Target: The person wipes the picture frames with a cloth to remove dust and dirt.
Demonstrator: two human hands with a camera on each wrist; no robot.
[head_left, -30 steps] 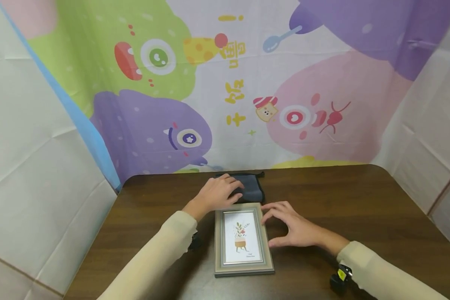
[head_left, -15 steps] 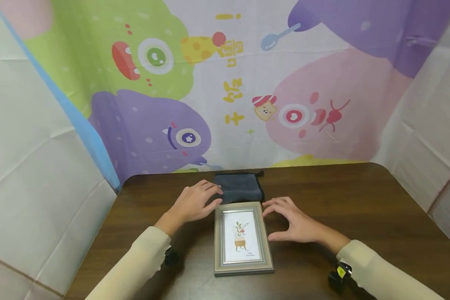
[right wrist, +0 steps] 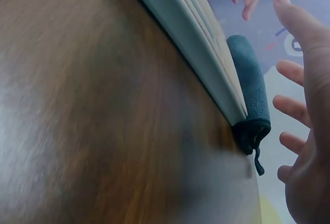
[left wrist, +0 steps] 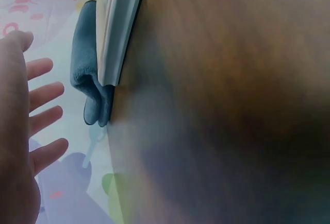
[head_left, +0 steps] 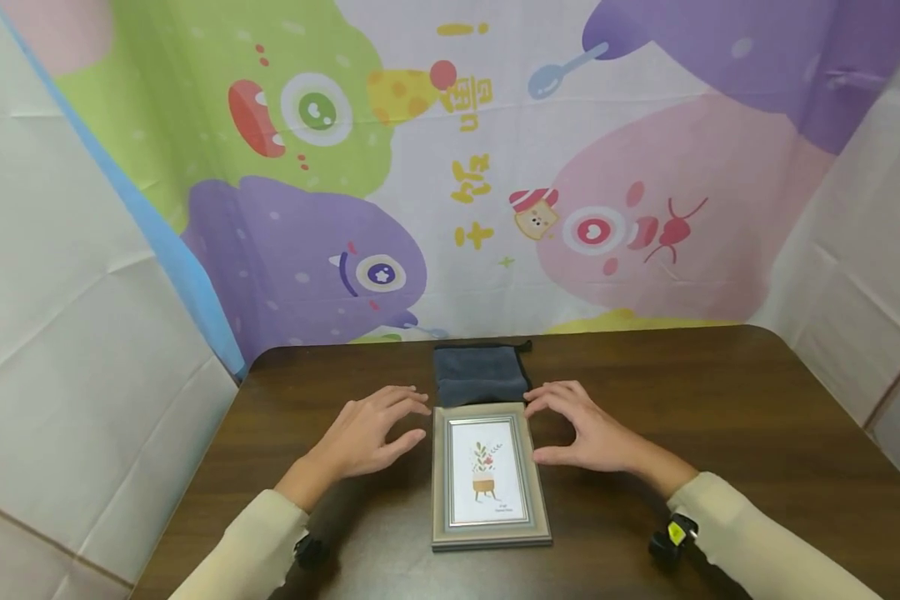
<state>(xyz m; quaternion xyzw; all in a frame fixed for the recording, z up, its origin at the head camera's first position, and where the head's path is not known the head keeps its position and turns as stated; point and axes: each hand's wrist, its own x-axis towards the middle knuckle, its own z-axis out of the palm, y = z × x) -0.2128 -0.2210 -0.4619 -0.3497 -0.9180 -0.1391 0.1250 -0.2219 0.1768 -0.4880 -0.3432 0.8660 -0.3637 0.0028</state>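
A picture frame (head_left: 440,483) lies face up on the table, its print showing a plant in a pot on legs. Behind its far edge is a folded dark grey-blue cloth (head_left: 482,375) with a black border and a small loop. My left hand (head_left: 363,435) hovers just left of the frame, fingers spread and loosely bent, holding nothing. On the other side, my right hand (head_left: 588,429) has its thumb and fingertips right at the frame's right edge, relaxed and apart. In the left wrist view the folded cloth (left wrist: 85,54) looks thick and layered beside the frame's side (left wrist: 121,33).
The dark brown wooden table (head_left: 682,400) has rounded far corners. A cartoon-printed curtain (head_left: 487,292) hangs right behind its far edge, with pale sheets (head_left: 60,292) at the sides. Black wrist devices (head_left: 667,542) are strapped under both sleeves.
My left hand has come off the cloth and moved left and toward me, beside the frame's left edge. The right hand has shifted slightly; frame and cloth stay in place.
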